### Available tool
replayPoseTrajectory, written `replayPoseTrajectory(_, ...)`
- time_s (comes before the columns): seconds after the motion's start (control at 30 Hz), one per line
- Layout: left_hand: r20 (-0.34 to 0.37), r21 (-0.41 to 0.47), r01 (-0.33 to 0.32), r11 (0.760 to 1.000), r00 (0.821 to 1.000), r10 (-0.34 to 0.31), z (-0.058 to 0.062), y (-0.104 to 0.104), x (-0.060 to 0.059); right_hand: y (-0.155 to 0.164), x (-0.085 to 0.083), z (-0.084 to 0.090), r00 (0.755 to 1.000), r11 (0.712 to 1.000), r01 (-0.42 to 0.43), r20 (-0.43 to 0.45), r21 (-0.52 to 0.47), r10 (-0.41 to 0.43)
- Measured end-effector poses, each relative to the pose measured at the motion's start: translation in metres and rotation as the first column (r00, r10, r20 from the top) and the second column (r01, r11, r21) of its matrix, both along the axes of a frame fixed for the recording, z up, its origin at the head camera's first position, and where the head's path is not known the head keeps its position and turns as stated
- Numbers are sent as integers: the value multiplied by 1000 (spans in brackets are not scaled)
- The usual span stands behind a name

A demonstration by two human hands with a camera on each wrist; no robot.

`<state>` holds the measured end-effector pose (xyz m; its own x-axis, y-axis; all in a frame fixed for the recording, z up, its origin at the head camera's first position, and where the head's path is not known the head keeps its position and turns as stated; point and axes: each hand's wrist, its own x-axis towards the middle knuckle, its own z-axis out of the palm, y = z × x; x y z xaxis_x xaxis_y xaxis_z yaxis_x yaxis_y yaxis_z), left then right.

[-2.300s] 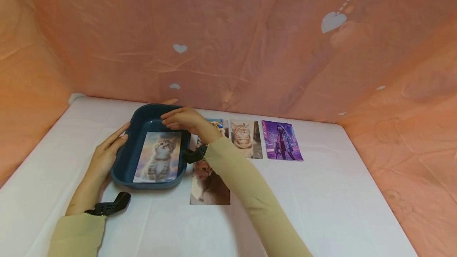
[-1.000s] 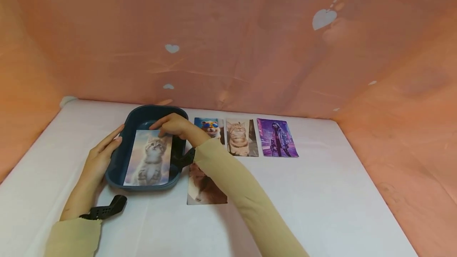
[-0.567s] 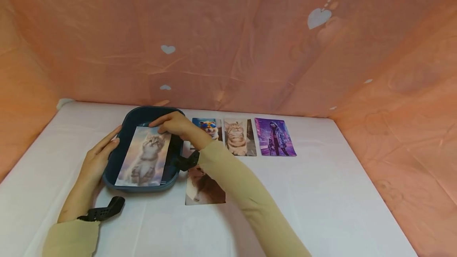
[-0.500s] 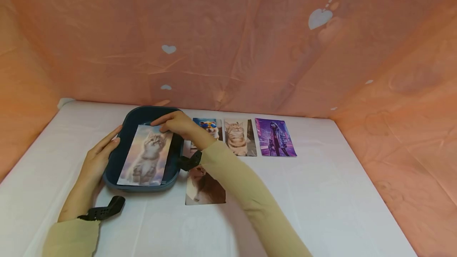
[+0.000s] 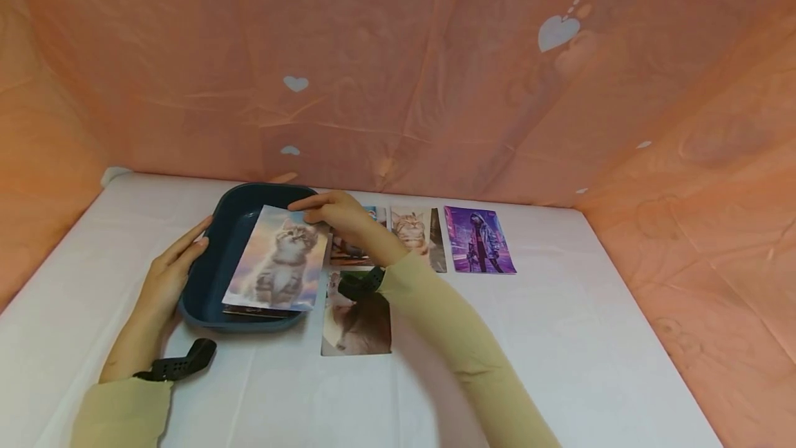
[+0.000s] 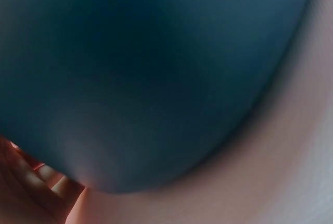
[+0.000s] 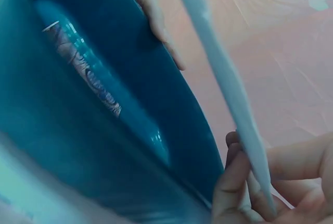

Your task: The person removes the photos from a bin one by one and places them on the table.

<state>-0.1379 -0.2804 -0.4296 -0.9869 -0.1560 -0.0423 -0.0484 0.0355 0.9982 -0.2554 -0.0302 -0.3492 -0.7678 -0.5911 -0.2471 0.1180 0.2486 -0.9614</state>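
Observation:
My right hand (image 5: 348, 220) pinches the top right corner of a kitten picture card (image 5: 282, 261), which is raised over a dark blue tray (image 5: 249, 327). From the side, in the right wrist view, the card (image 7: 223, 67) appears as a pale sheet between thumb and fingers. Another picture card (image 7: 86, 73) lies in the bottom of the tray, and its dark edge (image 5: 255, 311) shows below the kitten card in the head view. My left hand (image 5: 168, 282) rests along the tray's left side, fingers extended against the outer wall. Blurred blue tray wall fills most of the left wrist view.
Right of the tray, a brown cat card (image 5: 357, 323) lies nearest the front. Behind it are a partly hidden card (image 5: 348, 251), a striped cat card (image 5: 412, 230) and a purple hooded-figure card (image 5: 480, 240). A peach curtain (image 5: 398, 88) stands at the white table's back.
The right hand has reached into the tray, taken hold of the kitten card and lifted it up and rightward, uncovering a card beneath. The left hand has stayed at the tray's side.

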Motion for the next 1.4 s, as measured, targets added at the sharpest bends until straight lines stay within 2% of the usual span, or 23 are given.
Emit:
replayPoseTrajectory(0.13,-1,-49,-2,999,1000,2,1,6,-5,20,2,-4,1000,1000,17,-6,-8,-17)
replayPoseTrajectory(0.33,0,-85,61,995,998,-62,1,26,-26,63,8,-12,992,992,125,10,34,-126)
replayPoseTrajectory(0.43,-7,-111,61,992,998,-62,2,29,-29,77,10,-17,990,990,136,24,49,-137)
replayPoseTrajectory(0.67,22,-104,45,994,999,-43,4,24,-23,94,17,-22,994,992,104,24,72,-106)
replayPoseTrajectory(0.83,51,-72,37,997,998,-33,5,17,-17,105,21,-29,995,995,91,44,45,-93)
replayPoseTrajectory(1.0,47,-53,29,998,999,-27,4,12,-12,117,28,-36,992,993,108,58,45,-110)
replayPoseTrajectory(1.4,61,-9,2,1000,998,-2,3,2,-1,148,41,-51,993,991,120,-7,59,-120)
